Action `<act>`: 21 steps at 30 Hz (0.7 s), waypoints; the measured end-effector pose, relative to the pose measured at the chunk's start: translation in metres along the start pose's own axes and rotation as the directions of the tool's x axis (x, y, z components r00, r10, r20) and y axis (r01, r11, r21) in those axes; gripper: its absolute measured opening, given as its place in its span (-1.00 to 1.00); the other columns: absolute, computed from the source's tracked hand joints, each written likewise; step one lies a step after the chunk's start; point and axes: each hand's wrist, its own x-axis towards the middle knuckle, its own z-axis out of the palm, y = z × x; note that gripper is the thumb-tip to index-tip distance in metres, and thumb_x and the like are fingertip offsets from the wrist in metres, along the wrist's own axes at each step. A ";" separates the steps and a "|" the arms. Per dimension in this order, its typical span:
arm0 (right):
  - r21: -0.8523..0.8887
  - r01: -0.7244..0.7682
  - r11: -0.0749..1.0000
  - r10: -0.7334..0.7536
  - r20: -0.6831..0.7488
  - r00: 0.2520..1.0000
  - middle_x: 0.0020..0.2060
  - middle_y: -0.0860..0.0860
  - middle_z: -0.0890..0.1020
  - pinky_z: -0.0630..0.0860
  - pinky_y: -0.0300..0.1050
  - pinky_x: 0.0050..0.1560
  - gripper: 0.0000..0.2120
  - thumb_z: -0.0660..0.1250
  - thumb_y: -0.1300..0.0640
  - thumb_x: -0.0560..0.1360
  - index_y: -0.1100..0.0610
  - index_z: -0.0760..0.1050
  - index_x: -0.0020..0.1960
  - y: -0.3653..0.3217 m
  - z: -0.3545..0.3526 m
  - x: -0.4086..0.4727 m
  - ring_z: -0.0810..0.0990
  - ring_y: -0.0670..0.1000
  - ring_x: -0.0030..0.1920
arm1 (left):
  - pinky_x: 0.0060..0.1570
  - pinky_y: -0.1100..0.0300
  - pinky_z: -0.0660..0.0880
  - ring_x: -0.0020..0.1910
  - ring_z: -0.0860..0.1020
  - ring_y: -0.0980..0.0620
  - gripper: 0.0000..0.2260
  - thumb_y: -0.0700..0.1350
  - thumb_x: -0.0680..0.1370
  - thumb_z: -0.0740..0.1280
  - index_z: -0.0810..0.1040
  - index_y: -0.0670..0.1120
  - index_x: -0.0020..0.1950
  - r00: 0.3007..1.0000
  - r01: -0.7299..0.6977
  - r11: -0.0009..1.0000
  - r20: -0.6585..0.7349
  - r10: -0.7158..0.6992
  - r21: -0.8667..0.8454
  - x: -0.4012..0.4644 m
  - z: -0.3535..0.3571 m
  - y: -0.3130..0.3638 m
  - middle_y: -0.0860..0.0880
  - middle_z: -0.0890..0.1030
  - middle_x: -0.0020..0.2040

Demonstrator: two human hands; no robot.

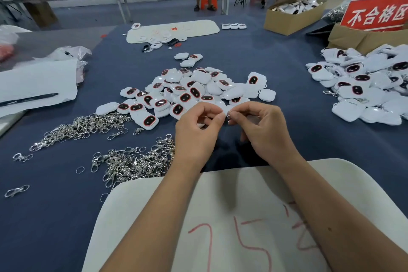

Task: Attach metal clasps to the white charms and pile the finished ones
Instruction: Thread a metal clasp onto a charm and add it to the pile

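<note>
- Nearest the camera lies a white foam sheet [231, 205] at the bench's near edge, marked in red with what reads as "75" and further strokes I cannot make out; both forearms cross over it.
- Above its far edge, the left hand [196, 132] and right hand [262, 128] meet fingertip to fingertip, each grip closed to a tight pinch on a small metal clasp [227, 114] held between them; whether a charm hangs from it cannot be told.
- Just beyond the hands, mid-bench, sits a heap of white charms [189, 93], many showing a dark oval face ringed in red.
- Left of the hands, loose metal clasps [136, 163] spread in two patches on the blue bench cover [331, 150].
- Along the right edge is a second pile of charms [364, 86], some with clasps showing.
- Behind that pile, a red sign [377, 14] in a cardboard box reads "不合格区".
- At the left edge, a black pen [28, 99] rests on white paper.
</note>
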 end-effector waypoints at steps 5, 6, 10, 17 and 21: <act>-0.090 0.074 0.993 -0.070 0.055 0.996 -0.26 -0.11 0.70 0.44 -0.32 -0.31 -0.88 0.44 0.29 0.58 0.15 0.70 -0.09 -0.002 0.003 -0.002 0.53 -0.13 -0.46 | -0.20 0.29 0.45 -0.26 0.51 0.11 -0.94 -0.26 0.54 0.46 0.66 -0.16 -0.13 0.999 -0.030 0.998 0.047 0.027 0.063 0.001 0.001 -0.002 -0.07 0.65 -0.23; -0.094 0.077 0.993 -0.073 0.052 0.996 -0.26 -0.13 0.69 0.44 -0.32 -0.32 -0.88 0.43 0.30 0.58 0.15 0.70 -0.08 -0.002 0.003 -0.002 0.53 -0.12 -0.46 | -0.19 0.23 0.46 -0.26 0.51 0.09 -0.94 -0.27 0.54 0.45 0.66 -0.17 -0.12 0.998 -0.026 0.998 0.050 0.023 0.059 0.001 0.001 -0.002 -0.11 0.65 -0.22; -0.088 0.096 0.991 -0.090 0.064 0.994 -0.25 -0.12 0.69 0.46 -0.28 -0.35 -0.87 0.43 0.31 0.59 0.15 0.70 -0.08 -0.005 0.003 -0.003 0.51 -0.11 -0.46 | -0.20 0.16 0.45 -0.27 0.48 0.07 -0.93 -0.29 0.55 0.42 0.66 -0.18 -0.13 0.998 -0.009 0.999 0.060 0.007 0.037 0.001 0.000 -0.003 -0.08 0.60 -0.27; -0.139 0.108 0.985 -0.108 0.004 0.994 -0.20 -0.09 0.73 0.57 -0.24 -0.12 -0.94 0.48 0.27 0.56 0.15 0.72 -0.05 -0.006 0.003 -0.003 0.66 -0.11 -0.23 | -0.28 0.36 0.37 -0.34 0.42 0.16 -0.88 -0.28 0.54 0.41 0.62 -0.14 -0.18 1.000 -0.004 0.997 -0.005 0.004 0.078 0.000 0.002 -0.002 0.00 0.55 -0.32; -0.179 0.200 0.963 -0.195 0.050 0.980 -0.16 -0.08 0.75 0.59 -0.20 0.03 -0.95 0.54 0.24 0.50 0.16 0.73 -0.04 -0.010 0.006 -0.005 0.70 -0.06 -0.10 | -0.10 0.02 0.55 -0.20 0.57 -0.17 -0.91 -0.26 0.55 0.40 0.66 -0.14 -0.14 0.997 0.061 0.998 -0.040 -0.061 -0.003 0.003 0.000 -0.004 -0.19 0.66 -0.19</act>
